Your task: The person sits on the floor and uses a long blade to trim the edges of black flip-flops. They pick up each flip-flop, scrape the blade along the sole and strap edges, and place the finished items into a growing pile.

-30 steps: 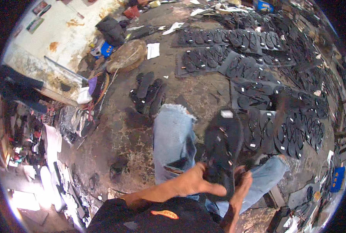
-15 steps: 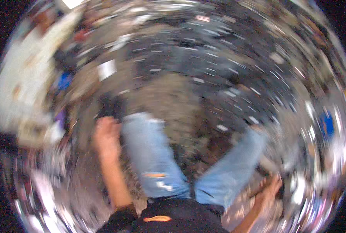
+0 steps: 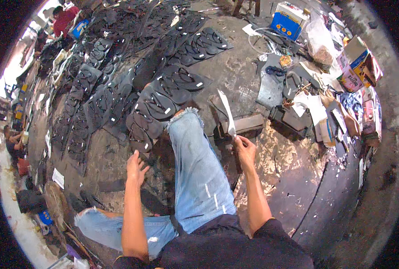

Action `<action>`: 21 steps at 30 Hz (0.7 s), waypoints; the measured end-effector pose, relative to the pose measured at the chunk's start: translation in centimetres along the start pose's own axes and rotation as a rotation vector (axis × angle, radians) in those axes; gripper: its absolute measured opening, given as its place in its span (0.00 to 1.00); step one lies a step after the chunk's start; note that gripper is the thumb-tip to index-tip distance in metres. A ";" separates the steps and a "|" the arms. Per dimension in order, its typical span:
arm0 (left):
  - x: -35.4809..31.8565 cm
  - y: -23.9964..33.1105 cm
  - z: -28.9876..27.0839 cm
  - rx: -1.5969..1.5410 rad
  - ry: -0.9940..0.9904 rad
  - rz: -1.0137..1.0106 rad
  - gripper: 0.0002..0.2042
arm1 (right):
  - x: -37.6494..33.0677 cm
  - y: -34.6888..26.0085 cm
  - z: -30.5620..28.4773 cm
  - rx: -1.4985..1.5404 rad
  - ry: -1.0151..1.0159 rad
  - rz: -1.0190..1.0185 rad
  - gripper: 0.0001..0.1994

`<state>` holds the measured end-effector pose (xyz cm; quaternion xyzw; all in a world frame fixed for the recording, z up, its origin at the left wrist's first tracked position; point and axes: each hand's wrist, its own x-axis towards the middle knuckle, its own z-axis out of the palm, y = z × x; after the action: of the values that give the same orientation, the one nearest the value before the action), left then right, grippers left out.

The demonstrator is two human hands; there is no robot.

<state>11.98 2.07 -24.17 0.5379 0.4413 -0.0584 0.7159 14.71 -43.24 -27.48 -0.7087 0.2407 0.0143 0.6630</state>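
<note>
The right hand (image 3: 245, 150) is closed around the dark handle of a long, pale-bladed knife (image 3: 226, 113), whose blade points up and away, just right of the outstretched leg in faded blue jeans (image 3: 198, 175). The knife looks stiff, light and sharp-edged, so it is best held by the handle, well clear of the edge. The blade is narrow, whitish and slightly curved. The left hand (image 3: 136, 167) hangs open and holds nothing, fingers spread above the stained concrete floor (image 3: 235, 71), near rows of black rubber sandal soles (image 3: 159, 105).
</note>
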 end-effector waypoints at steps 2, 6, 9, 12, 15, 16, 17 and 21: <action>-0.3 0.8 1.2 -0.181 -0.133 -0.108 0.42 | -2.8 -0.3 -3.1 -0.130 -0.035 -0.121 0.17; -1.7 3.3 3.0 -0.269 -0.084 -0.110 0.23 | -5.8 -0.7 -8.1 -0.060 0.420 0.207 0.17; -3.1 3.9 4.1 -0.470 -0.093 0.076 0.13 | -3.6 -0.4 -6.4 -0.064 0.333 0.041 0.16; -4.0 4.0 6.5 -0.747 -0.120 0.256 0.13 | -1.5 0.0 -3.0 0.003 0.043 -0.044 0.15; -3.6 4.5 9.7 -0.800 -0.130 0.388 0.21 | -2.5 0.3 -2.2 -0.084 0.071 0.006 0.16; -3.1 4.9 10.6 -0.800 -0.151 0.350 0.23 | -3.8 0.2 -3.3 -0.131 0.203 0.123 0.17; -2.4 5.3 11.4 -0.738 -0.174 0.357 0.26 | -4.3 0.1 -4.2 -0.148 0.353 0.245 0.17; 0.5 7.1 12.7 -0.632 -0.040 0.329 0.30 | -3.4 -0.8 -8.1 -0.363 0.446 -0.197 0.16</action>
<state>23.48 -5.25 -18.99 0.3524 0.3307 0.1866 0.8554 9.58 -49.83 -24.64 -0.8210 0.3042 -0.1634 0.4546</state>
